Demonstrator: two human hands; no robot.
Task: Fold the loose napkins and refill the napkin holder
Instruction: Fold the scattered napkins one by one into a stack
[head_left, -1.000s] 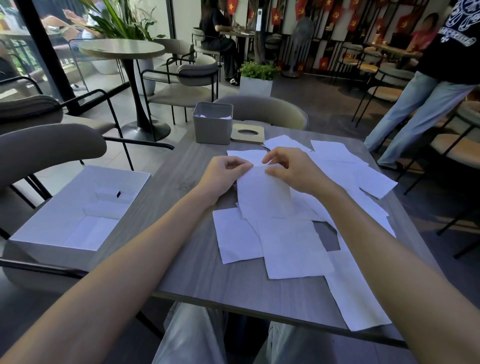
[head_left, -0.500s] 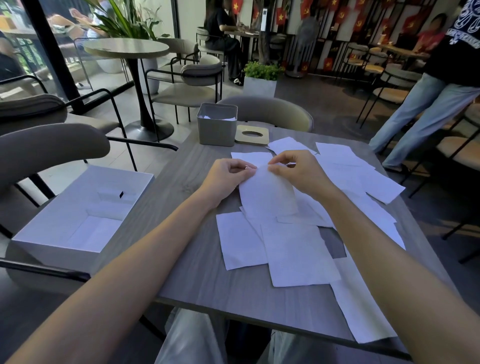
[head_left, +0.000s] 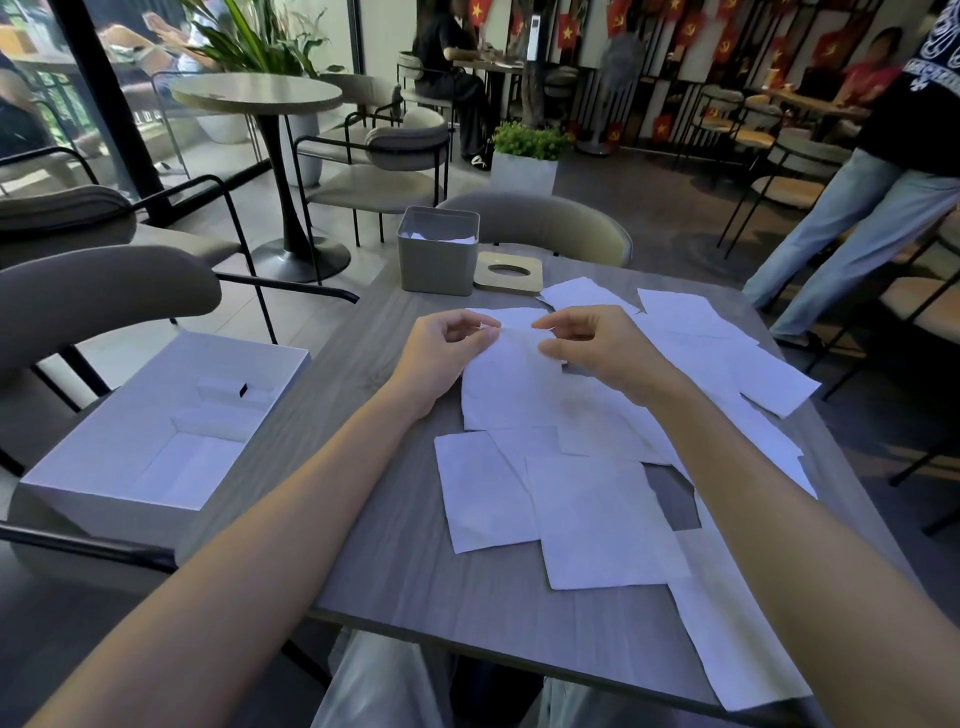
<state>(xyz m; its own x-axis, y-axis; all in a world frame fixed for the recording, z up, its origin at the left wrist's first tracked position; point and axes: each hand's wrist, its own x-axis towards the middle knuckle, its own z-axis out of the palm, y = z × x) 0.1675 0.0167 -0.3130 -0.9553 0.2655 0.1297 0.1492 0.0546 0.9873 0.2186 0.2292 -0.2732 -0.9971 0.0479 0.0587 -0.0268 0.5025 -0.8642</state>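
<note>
- Hands have drawn apart along the far edge of the napkin (head_left: 511, 387), likely squaring it to fold.
- Open holder (head_left: 438, 260) at the table (head_left: 389, 519) 11 o'clock, awaiting refill.
- Napkin's 10 o'clock corner: left hand (head_left: 447, 356) pinches it.
- 2 o'clock corner: right hand (head_left: 597, 348) there; grip unclear.

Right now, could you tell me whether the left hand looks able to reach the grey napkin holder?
Probably yes: the left hand pinches a napkin just short of the napkin holder, with only bare table between them.
</note>
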